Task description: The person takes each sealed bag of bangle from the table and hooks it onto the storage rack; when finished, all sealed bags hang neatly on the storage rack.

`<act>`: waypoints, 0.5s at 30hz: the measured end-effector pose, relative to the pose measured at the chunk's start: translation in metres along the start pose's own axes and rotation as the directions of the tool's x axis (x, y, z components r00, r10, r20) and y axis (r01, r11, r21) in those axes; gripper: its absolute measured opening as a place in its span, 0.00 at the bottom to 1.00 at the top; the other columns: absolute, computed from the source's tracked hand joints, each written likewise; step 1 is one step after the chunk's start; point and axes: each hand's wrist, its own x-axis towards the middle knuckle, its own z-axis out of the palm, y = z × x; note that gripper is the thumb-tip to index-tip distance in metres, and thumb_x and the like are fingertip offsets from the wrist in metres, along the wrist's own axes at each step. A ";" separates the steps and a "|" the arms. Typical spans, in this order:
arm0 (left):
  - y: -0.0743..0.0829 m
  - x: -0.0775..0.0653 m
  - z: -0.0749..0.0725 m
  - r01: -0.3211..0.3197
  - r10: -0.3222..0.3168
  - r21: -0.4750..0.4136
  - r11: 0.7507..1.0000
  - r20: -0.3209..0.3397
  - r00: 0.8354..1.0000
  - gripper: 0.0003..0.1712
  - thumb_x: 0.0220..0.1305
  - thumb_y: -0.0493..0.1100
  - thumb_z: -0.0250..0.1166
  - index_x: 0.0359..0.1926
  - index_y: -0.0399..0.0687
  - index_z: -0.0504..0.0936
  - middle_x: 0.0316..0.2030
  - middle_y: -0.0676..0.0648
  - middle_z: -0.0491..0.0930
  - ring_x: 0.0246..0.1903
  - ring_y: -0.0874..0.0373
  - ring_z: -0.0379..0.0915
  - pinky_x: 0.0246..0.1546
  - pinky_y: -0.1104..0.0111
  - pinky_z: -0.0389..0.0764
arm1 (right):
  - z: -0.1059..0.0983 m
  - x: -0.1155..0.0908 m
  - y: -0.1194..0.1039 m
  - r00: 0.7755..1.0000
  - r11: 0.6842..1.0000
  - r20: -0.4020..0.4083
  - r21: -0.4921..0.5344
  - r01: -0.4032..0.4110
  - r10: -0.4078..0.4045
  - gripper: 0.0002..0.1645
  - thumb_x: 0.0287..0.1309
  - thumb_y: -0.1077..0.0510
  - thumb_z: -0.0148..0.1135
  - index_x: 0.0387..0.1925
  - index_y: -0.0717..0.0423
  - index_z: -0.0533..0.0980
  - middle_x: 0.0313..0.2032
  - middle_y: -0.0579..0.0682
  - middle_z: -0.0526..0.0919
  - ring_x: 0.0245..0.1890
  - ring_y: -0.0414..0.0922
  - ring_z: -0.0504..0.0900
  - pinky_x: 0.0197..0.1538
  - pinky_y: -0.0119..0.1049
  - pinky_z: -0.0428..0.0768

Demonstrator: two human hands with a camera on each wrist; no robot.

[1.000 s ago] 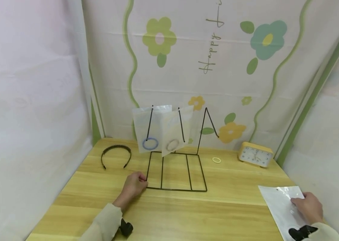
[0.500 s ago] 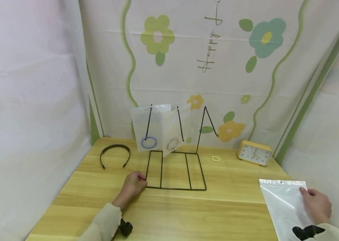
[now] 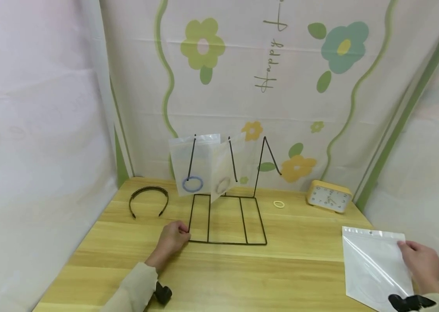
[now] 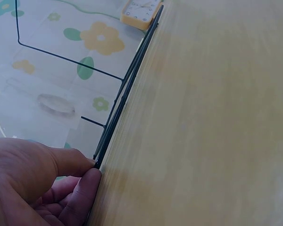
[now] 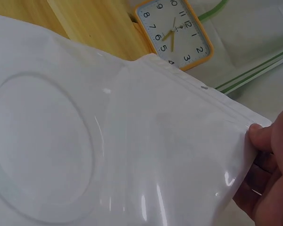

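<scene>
My left hand [image 3: 172,238] pinches the near left corner of a black wire rack [image 3: 227,243], whose base lies on the wooden table. In the left wrist view, thumb and fingers [image 4: 78,162] close on the thin wire [image 4: 126,92]. From two of the rack's upright arms hang clear bags; the left bag [image 3: 180,160] shows a blue ring [image 3: 192,192], the middle bag [image 3: 221,162] a pale ring. At the right, my right hand [image 3: 424,262] grips a white zip bag [image 3: 375,260] by its upper right corner. A large round outline [image 5: 91,141] shows through it.
A black headband [image 3: 149,188] lies left of the rack on the table [image 3: 219,281]. Right of the rack are a small pale yellow ring [image 3: 279,207] and a yellow alarm clock [image 3: 329,197]. Flowered cloth [image 3: 227,99] stands behind, with white cloth on both sides.
My right hand has moved a little right, drawing the white bag along and turning it more upright; its grip now sits at the top corner. The left hand stays on the rack's corner.
</scene>
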 end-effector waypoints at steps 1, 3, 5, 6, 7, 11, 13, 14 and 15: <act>0.000 0.000 0.000 -0.002 0.002 0.002 1.000 0.000 1.000 0.05 0.53 0.33 0.69 0.31 0.41 0.80 0.25 0.50 0.79 0.26 0.59 0.74 0.29 0.67 0.77 | -0.001 0.000 -0.002 1.000 1.000 0.001 -0.010 0.017 -0.017 0.33 0.69 0.46 0.47 0.58 0.73 0.69 0.59 0.76 0.67 0.54 0.74 0.68 0.52 0.59 0.67; -0.001 0.000 0.000 -0.010 0.010 0.002 1.000 -0.002 1.000 0.05 0.53 0.33 0.69 0.31 0.41 0.80 0.25 0.50 0.79 0.26 0.59 0.74 0.28 0.67 0.77 | -0.002 0.001 -0.010 0.999 0.999 0.004 -0.026 0.047 -0.047 0.33 0.69 0.46 0.46 0.57 0.73 0.70 0.58 0.77 0.67 0.53 0.75 0.68 0.50 0.60 0.67; -0.001 0.000 0.000 -0.017 0.017 0.003 1.000 -0.005 1.000 0.05 0.53 0.33 0.68 0.31 0.41 0.80 0.25 0.50 0.79 0.25 0.60 0.74 0.28 0.67 0.76 | -0.003 0.000 -0.020 0.996 0.995 -0.003 -0.036 0.088 -0.088 0.32 0.69 0.47 0.47 0.56 0.74 0.71 0.57 0.77 0.69 0.51 0.74 0.69 0.48 0.59 0.67; -0.002 0.000 0.000 -0.022 0.022 0.002 1.000 -0.008 1.000 0.05 0.53 0.33 0.68 0.31 0.41 0.80 0.24 0.50 0.79 0.25 0.60 0.74 0.28 0.67 0.76 | -0.004 0.000 -0.026 0.993 0.993 -0.002 -0.040 0.114 -0.114 0.31 0.69 0.48 0.47 0.55 0.74 0.71 0.56 0.77 0.70 0.50 0.74 0.70 0.46 0.58 0.68; -0.002 0.000 0.000 -0.025 0.025 0.002 1.000 -0.011 1.000 0.05 0.53 0.33 0.68 0.31 0.41 0.80 0.24 0.50 0.79 0.25 0.60 0.74 0.28 0.67 0.76 | -0.006 -0.001 -0.033 0.990 0.989 0.002 -0.043 0.140 -0.140 0.30 0.69 0.48 0.47 0.54 0.74 0.72 0.55 0.77 0.71 0.49 0.74 0.70 0.44 0.56 0.68; -0.002 -0.001 0.001 -0.026 0.026 -0.003 1.000 -0.014 1.000 0.05 0.53 0.32 0.69 0.30 0.41 0.80 0.24 0.50 0.79 0.25 0.60 0.74 0.28 0.67 0.76 | -0.013 -0.007 -0.063 0.969 0.968 0.016 -0.034 0.247 -0.247 0.28 0.70 0.50 0.47 0.52 0.74 0.73 0.52 0.77 0.74 0.46 0.72 0.73 0.39 0.51 0.68; -0.002 -0.001 0.001 -0.021 0.021 0.002 1.000 -0.017 1.000 0.05 0.52 0.32 0.68 0.30 0.42 0.80 0.24 0.51 0.79 0.25 0.60 0.73 0.28 0.67 0.76 | -0.015 -0.012 -0.078 0.960 0.960 0.023 -0.003 0.280 -0.280 0.28 0.70 0.49 0.48 0.51 0.73 0.74 0.50 0.76 0.76 0.44 0.69 0.75 0.37 0.46 0.69; -0.002 -0.001 0.002 -0.022 0.022 0.004 1.000 -0.019 1.000 0.05 0.52 0.32 0.68 0.30 0.42 0.80 0.24 0.51 0.79 0.25 0.60 0.73 0.28 0.67 0.76 | -0.016 -0.015 -0.086 0.956 0.956 0.026 0.021 0.293 -0.293 0.28 0.70 0.49 0.48 0.50 0.73 0.74 0.49 0.75 0.77 0.41 0.64 0.77 0.36 0.43 0.70; -0.001 -0.001 0.002 -0.023 0.023 0.006 1.000 -0.021 1.000 0.05 0.52 0.32 0.68 0.30 0.42 0.80 0.24 0.51 0.79 0.25 0.60 0.73 0.28 0.67 0.76 | -0.016 -0.018 -0.092 0.953 0.952 0.029 0.055 0.301 -0.302 0.28 0.70 0.49 0.49 0.50 0.73 0.75 0.46 0.73 0.80 0.38 0.58 0.78 0.34 0.39 0.71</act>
